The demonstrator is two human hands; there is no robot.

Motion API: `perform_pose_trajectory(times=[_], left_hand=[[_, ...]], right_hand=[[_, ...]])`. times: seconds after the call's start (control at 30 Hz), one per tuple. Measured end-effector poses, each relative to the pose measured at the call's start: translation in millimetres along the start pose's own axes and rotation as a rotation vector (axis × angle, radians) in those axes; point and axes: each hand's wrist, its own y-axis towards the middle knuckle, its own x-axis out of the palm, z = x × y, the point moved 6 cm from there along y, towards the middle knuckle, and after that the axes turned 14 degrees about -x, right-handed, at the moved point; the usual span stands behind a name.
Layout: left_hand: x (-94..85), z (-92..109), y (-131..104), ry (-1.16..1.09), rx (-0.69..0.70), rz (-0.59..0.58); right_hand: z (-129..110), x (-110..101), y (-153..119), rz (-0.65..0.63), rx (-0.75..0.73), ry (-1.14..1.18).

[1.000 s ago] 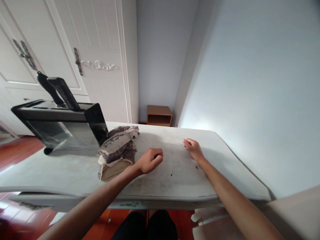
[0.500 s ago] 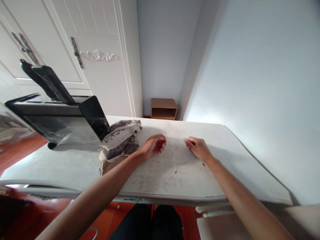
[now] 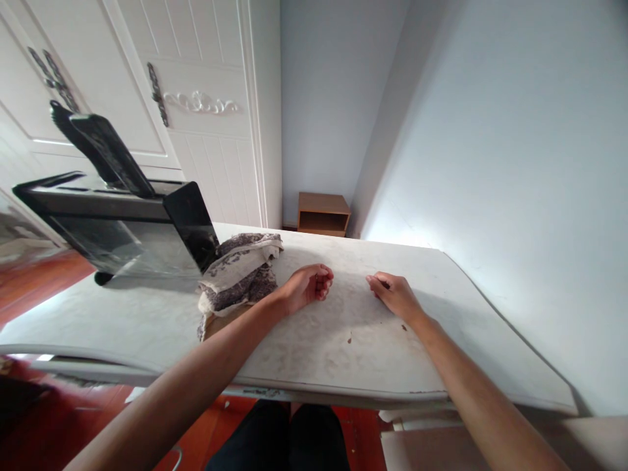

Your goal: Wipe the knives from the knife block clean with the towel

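My left hand (image 3: 310,289) is over the white table (image 3: 304,353), its fingers curled in toward the palm and nothing visible in them. Just left of it lies a crumpled grey-and-white cloth (image 3: 243,269), apart from the fingers. My right hand (image 3: 391,291) is loosely closed, thumb against the bent fingers, and no object shows in it. A short gap of tabletop separates the two hands. Small brown specks lie on the table near my right wrist.
A black knife block (image 3: 132,239) with clear sides and black-handled tools stands at the table's left. Behind are a white wardrobe (image 3: 206,150) and a small brown cabinet (image 3: 324,204). A pale blue wall (image 3: 515,196) borders the right side.
The whole view has shifted slightly, and both hands appear a little farther right in the picture. Their closed poses look the same, and the cloth keeps its place on the table.
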Motion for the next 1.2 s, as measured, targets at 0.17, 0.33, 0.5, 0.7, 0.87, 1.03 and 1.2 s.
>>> perform_pose_trajectory(times=[0.17, 0.33, 0.5, 0.7, 0.87, 1.03, 1.2], left_hand=[[1.2, -1.2, -1.6, -0.01, -0.011, -0.011], [-2.2, -1.6, 1.0, -0.034, -0.019, 0.006], [-2.9, -2.2, 1.3, -0.004, 0.01, -0.004], [1.4, -5.2, -7.0, 0.054, 0.109, -0.009], [4.4, -9.1, -15.7, 0.1, 0.167, 0.015], [9.6, -6.0, -38.3, 0.13, 0.25, 0.065], [14.1, 11.8, -91.8, -0.054, 0.404, 0.02]], right_hand=[[-1.2, 0.2, 0.8, -0.003, -0.008, -0.011], [-1.5, -0.4, 0.4, 0.0, -0.009, -0.012], [2.5, 0.0, 0.8, 0.007, 0.013, 0.02], [7.1, -0.9, 0.5, 0.023, 0.017, 0.037], [9.3, -1.2, 0.2, 0.027, 0.024, 0.039], [14.6, -3.0, 1.3, 0.034, 0.06, 0.076], [19.6, -4.2, 2.2, 0.039, 0.123, 0.124]])
